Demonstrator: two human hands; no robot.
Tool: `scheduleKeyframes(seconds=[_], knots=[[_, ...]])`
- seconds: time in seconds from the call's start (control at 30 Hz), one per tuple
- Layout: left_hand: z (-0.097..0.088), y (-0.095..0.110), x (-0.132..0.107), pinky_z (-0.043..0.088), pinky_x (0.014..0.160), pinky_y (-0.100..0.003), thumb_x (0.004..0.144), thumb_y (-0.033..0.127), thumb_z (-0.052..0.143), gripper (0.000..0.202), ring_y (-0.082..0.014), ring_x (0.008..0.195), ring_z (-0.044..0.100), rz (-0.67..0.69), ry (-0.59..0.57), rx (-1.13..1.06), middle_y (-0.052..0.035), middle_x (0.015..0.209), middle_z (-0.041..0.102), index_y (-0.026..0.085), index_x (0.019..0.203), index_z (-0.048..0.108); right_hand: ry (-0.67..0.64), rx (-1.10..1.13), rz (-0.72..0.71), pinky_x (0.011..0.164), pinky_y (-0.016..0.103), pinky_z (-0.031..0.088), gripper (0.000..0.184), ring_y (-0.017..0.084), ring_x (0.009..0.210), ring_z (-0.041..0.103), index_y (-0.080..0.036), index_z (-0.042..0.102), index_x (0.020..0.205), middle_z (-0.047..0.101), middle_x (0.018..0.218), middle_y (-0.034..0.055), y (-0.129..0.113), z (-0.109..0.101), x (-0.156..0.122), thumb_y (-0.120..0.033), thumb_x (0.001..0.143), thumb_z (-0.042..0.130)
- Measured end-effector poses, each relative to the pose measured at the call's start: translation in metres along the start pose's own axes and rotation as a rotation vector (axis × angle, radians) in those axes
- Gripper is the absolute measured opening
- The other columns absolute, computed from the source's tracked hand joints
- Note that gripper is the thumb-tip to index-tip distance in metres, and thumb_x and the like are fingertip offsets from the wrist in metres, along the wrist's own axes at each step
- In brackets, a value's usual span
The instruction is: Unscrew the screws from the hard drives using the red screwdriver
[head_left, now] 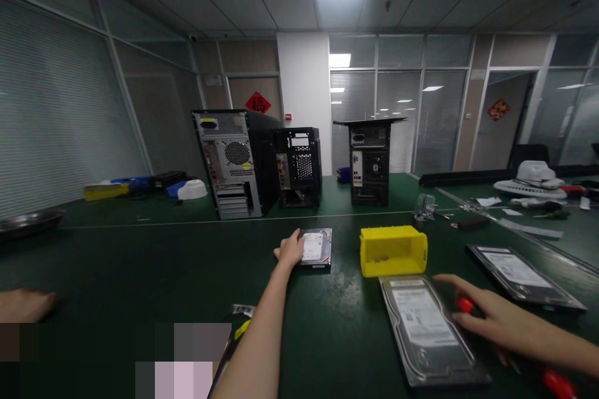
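My left hand (291, 250) reaches forward, its fingers wrapped around the left edge of a hard drive (319, 248) that lies label-up on the green table. My right hand (482, 312) is beside the right edge of a larger-looking hard drive (423, 324) nearer to me. Its index finger and thumb are apart. A red-handled tool (466, 305) shows within that hand; its other end is hidden. A third hard drive (524, 277) lies to the right, beyond the right hand. Just behind the near drive a yellow plastic bin (393, 251) rests on its side, opening towards me.
Three computer cases (234, 165) stand at the back. Another person's hand (28, 305) is at the left edge. Another red handle (559, 383) lies at the lower right. Tools, small parts and a white hat (533, 177) are at the far right. A metal bowl (30, 222) sits far left.
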State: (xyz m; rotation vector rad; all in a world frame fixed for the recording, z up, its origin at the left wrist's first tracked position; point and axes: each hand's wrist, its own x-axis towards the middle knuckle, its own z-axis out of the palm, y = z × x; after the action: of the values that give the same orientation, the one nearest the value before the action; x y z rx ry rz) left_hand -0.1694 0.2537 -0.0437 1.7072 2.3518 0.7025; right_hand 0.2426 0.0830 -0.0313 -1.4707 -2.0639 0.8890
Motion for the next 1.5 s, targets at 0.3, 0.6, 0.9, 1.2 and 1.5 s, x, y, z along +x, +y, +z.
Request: scheduleKeyframes(seconds=[0.3, 0.6, 0.9, 1.2, 1.5], knots=[[0.002, 0.003, -0.003, 0.029, 0.093, -0.041, 0.087, 0.034, 0.023, 0.045, -0.0251, 0.119, 0.041, 0.036, -0.027, 0.077, -0.007, 0.127, 0.049, 0.028, 0.13, 0.037, -0.121, 0.053, -0.025, 0.043, 0.028, 0.052, 0.076, 0.019, 0.059, 0.064, -0.022, 0.044, 0.128, 0.057, 0.108, 0.0154, -0.015, -0.01, 0.041, -0.044, 0.06, 0.066], [0.003, 0.002, -0.014, 0.03, 0.088, -0.04, 0.089, 0.03, 0.023, 0.045, -0.0252, 0.115, 0.044, 0.082, 0.001, 0.081, -0.0118, 0.12, 0.054, 0.025, 0.132, 0.034, -0.375, -0.182, -0.026, 0.103, 0.037, 0.029, 0.098, 0.03, 0.122, 0.036, -0.011, 0.022, 0.139, 0.035, 0.137, 0.014, -0.034, -0.021, 0.037, -0.054, 0.061, 0.063], [0.004, 0.004, -0.022, 0.029, 0.089, -0.041, 0.089, 0.029, 0.024, 0.044, -0.0251, 0.116, 0.043, 0.079, 0.067, 0.047, -0.0133, 0.12, 0.053, 0.023, 0.131, 0.036, 0.096, -0.663, 0.066, 0.07, 0.044, 0.047, 0.053, 0.029, 0.083, 0.062, -0.013, 0.048, 0.121, 0.042, 0.124, 0.02, 0.012, -0.004, 0.042, -0.047, 0.081, 0.036], [-0.019, 0.061, -0.055, 0.028, 0.099, -0.036, 0.085, 0.047, 0.036, 0.048, -0.0242, 0.116, 0.044, 0.43, 0.239, -0.47, -0.0097, 0.126, 0.049, 0.02, 0.123, 0.047, 0.271, -0.834, -0.128, 0.085, 0.05, 0.042, 0.053, 0.035, 0.11, 0.048, -0.01, 0.045, 0.127, 0.042, 0.129, 0.0208, -0.023, 0.01, 0.029, -0.04, 0.086, 0.031], [0.025, 0.114, -0.087, 0.027, 0.101, -0.037, 0.076, 0.048, 0.054, 0.078, -0.0258, 0.123, 0.035, 0.495, -0.564, -1.12, -0.0149, 0.139, 0.029, 0.019, 0.138, 0.017, 0.004, -0.612, -0.249, 0.083, 0.077, 0.016, 0.076, 0.05, 0.124, 0.011, -0.04, 0.027, 0.133, 0.021, 0.143, 0.0059, -0.069, 0.073, -0.011, -0.066, 0.065, 0.05]])
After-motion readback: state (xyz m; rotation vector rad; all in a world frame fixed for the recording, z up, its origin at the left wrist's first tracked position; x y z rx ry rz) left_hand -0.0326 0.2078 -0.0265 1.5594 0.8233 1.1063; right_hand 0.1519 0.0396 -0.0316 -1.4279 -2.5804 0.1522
